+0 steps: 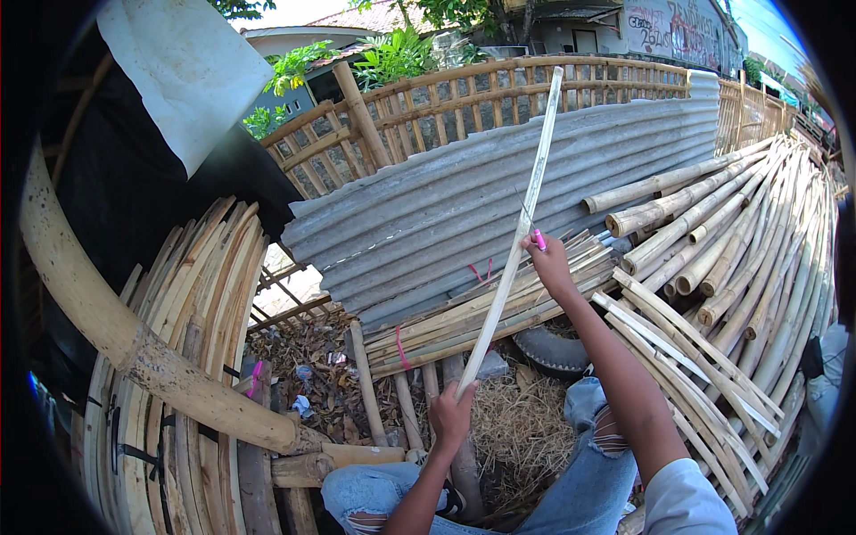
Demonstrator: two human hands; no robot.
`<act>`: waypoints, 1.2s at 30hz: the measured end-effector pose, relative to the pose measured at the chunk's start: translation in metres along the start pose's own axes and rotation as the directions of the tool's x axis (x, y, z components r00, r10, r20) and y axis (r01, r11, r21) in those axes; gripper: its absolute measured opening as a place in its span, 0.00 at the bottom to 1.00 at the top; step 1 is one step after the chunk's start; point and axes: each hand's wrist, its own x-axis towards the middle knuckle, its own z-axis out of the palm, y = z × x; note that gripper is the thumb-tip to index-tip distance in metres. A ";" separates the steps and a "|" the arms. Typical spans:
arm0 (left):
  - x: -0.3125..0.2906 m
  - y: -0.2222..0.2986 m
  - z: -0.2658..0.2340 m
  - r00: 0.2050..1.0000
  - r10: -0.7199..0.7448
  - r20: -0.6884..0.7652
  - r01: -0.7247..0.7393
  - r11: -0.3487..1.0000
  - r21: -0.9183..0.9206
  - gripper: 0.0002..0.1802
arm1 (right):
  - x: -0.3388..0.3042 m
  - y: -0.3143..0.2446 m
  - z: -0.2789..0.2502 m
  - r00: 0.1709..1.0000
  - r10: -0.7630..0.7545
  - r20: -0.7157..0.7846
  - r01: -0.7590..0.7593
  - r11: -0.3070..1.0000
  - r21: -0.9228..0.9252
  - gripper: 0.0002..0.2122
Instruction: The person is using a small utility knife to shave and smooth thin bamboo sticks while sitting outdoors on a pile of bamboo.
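Note:
A long pale bamboo strip [505, 290] slants upward across the middle, its upper end in front of the bamboo fence. My left hand [451, 415] is closed around its lower end, above my left knee. My right hand [548, 265] grips what looks like a thin-bladed knife [539, 239] with a pink handle, beside the strip at about mid-length. The blade lies at the strip; I cannot tell whether it touches or cuts in. Beyond both hands lies a bundle of split bamboo [477, 325], bound with pink ties.
Bamboo poles [740, 241] are piled at the right, with split strips [687, 383] nearer me. A thick bamboo pole [134, 343] crosses the left, before stacked slats [192, 294]. Corrugated sheeting [428, 205] stands ahead. A tire [553, 349] and straw [522, 428] lie on the ground.

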 end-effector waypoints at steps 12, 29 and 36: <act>0.004 -0.011 0.004 0.994 -0.072 0.082 0.070 0.997 0.021 0.22 | 0.009 -0.022 -0.029 0.917 0.306 0.255 -0.371 0.422 0.827 0.07; 0.003 -0.019 0.010 0.999 -0.023 -0.030 0.018 0.987 -0.162 0.21 | -0.017 0.006 -0.005 0.845 0.495 0.203 -0.518 0.661 0.543 0.08; -0.001 -0.014 0.013 1.000 0.005 0.028 0.002 0.974 -0.226 0.19 | -0.023 -0.023 0.010 0.859 0.432 0.276 -0.467 0.440 0.767 0.10</act>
